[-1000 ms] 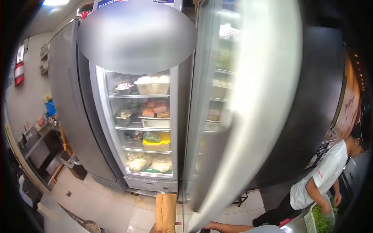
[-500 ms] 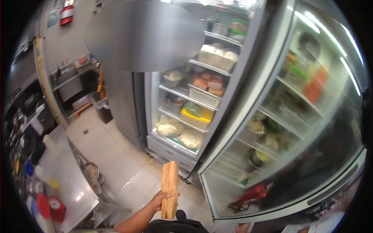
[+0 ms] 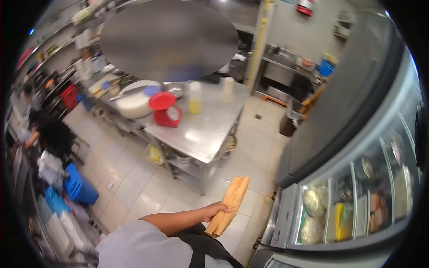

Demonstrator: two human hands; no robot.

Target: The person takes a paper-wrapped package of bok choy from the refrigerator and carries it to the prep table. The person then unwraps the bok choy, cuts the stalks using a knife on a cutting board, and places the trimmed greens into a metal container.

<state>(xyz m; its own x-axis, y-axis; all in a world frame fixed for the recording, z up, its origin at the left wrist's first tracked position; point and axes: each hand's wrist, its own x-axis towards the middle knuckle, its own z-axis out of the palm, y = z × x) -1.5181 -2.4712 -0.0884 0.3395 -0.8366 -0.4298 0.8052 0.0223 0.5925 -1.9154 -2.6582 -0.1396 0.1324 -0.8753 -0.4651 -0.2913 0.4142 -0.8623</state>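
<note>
My left hand (image 3: 216,211) is closed around a long brown paper package (image 3: 229,206), gripping it near its middle. The package tilts up and to the right, in front of my dark apron and above the tiled floor. What is inside the paper is hidden. A grey sleeve (image 3: 134,245) covers my upper left arm. My right hand does not show in the view.
Ahead stands a steel table (image 3: 201,138) with a red scale (image 3: 166,111) and a bottle of yellow liquid (image 3: 195,97). At right is a lit refrigerator (image 3: 286,219) with stocked shelves. A person (image 3: 53,134) is at far left, near a blue bin (image 3: 80,184).
My view has turned left, from the refrigerator toward the steel table, and the refrigerator now lies at the right edge. My left hand keeps hold of the package, which now leans right.
</note>
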